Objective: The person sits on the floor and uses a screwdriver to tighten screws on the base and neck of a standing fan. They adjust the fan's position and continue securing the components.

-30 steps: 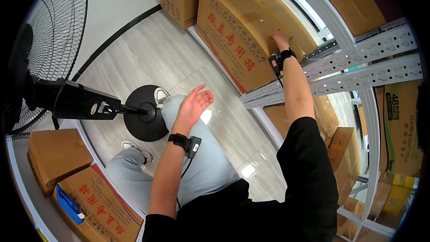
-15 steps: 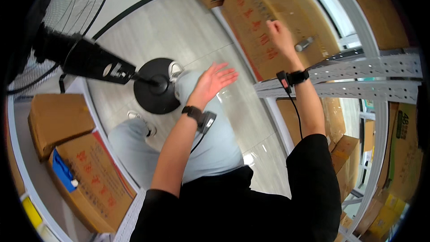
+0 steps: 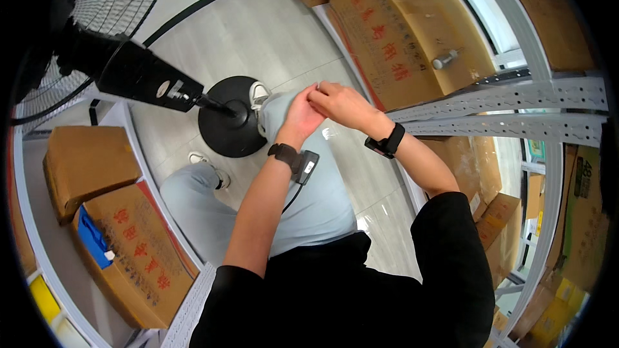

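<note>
In front of my lap, above my knee, both hands meet. My left hand [image 3: 302, 115] is turned partly palm up, its fingertips drawn together against the other hand. From the right, my right hand [image 3: 345, 104] reaches over, its bent fingers pressed to the left fingertips. Whatever is pinched between them, if anything, is too small or hidden to make out. Beyond the right hand, a small grey cylinder with a whitish end [image 3: 445, 59] lies on a large cardboard box [image 3: 403, 32]. Each wrist wears a black strap with a small device.
A black standing fan [image 3: 138, 77] on a round base [image 3: 222, 138] stands at the left, near my feet. Shelving on the left holds cardboard boxes [image 3: 138, 245] and a blue item [image 3: 95, 237]. At the right, white perforated metal shelf rails [image 3: 503, 106] run close to my arm.
My right hand has come down and left from above the large box to join the left hand. My left hand, spread before, has drawn its fingers in.
</note>
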`<state>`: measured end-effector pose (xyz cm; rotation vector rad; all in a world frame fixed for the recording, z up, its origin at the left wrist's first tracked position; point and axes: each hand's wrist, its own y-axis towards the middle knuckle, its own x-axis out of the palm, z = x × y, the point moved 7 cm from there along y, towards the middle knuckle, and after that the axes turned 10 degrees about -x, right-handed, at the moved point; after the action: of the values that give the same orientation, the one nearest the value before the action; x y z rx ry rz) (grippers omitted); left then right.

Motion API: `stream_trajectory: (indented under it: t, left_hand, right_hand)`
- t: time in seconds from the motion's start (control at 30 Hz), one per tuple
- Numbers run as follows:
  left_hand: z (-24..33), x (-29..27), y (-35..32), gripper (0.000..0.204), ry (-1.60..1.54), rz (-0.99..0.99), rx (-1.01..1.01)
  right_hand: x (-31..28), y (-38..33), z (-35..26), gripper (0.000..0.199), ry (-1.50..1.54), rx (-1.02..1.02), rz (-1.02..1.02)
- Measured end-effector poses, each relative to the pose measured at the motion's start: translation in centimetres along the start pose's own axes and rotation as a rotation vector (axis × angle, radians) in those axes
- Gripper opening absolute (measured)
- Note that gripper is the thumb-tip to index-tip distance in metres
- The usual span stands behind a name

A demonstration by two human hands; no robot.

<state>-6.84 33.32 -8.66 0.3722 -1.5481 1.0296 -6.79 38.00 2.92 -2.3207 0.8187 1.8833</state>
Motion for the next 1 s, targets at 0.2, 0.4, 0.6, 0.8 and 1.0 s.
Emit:
stream_trajectory:
  t: [0.2,0.4,0.6,0.8,1.0]
  left_hand:
    - [-0.5,-0.2,-0.1,0.024,0.133,0.014,-0.024]
    - [-0.4,0.5,-0.4,0.032,0.214,0.003,-0.046]
    - [-0.5,1.0,-0.7,0.033,0.206,-0.014,-0.045]
    - [-0.8,1.4,0.1,0.033,0.213,-0.044,-0.067]
    - [-0.6,1.6,0.0,0.033,0.265,-0.037,-0.051]
  right_hand:
    - [-1.8,-1.2,-0.1,0.01,-0.006,-0.082,-0.003]
    - [-5.5,-1.7,3.3,0.011,0.015,0.072,0.126]
    - [-15.9,-10.3,21.3,0.025,-0.585,0.714,0.296]
    - [-15.3,-17.0,31.1,0.026,-0.666,1.046,-0.157]
    - [-13.2,-17.2,31.6,0.02,-0.609,1.088,-0.221]
